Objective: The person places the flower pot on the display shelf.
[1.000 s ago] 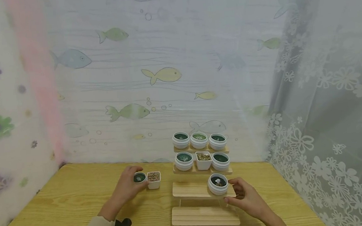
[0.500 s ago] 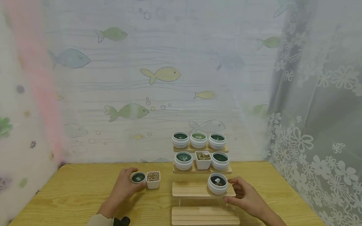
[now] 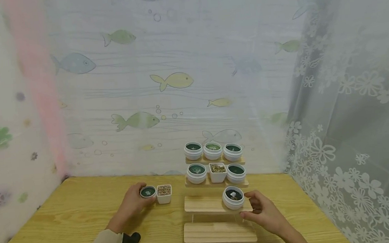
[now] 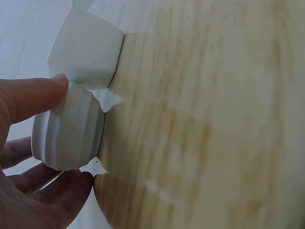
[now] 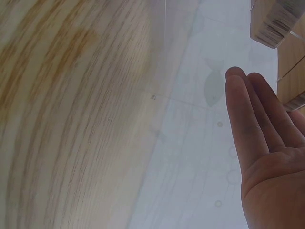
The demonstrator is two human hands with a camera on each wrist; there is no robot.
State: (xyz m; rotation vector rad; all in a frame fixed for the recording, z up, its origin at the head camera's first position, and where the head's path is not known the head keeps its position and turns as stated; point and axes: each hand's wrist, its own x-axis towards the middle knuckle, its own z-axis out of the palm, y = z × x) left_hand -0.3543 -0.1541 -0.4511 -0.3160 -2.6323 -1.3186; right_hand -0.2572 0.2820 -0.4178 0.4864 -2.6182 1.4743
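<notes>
On the tabletop at left, my left hand (image 3: 134,200) holds a small round white pot (image 3: 148,192) with a dark green top. In the left wrist view its thumb (image 4: 40,98) lies on one side of the ribbed pot (image 4: 71,129) and the fingers on the other. A square white pot (image 3: 164,196) with speckled brown filling stands right beside it. My right hand (image 3: 265,213) is at the right side of a round white pot (image 3: 234,204) with a dark top and white spot, on the stand's third tier. In the right wrist view its fingers (image 5: 245,124) are straight beside the wooden tiers.
The wooden stepped stand (image 3: 220,234) has thin wire legs; its lowest tier holds nothing. Several white pots (image 3: 196,174) fill the two upper tiers, one of them square (image 3: 218,174). A black object (image 3: 132,240) lies near my left sleeve. A fish-patterned curtain (image 3: 174,81) hangs behind.
My left hand and its round pot shift very slightly left in the head view, along with the whole scene. The right hand stays beside the third-tier pot.
</notes>
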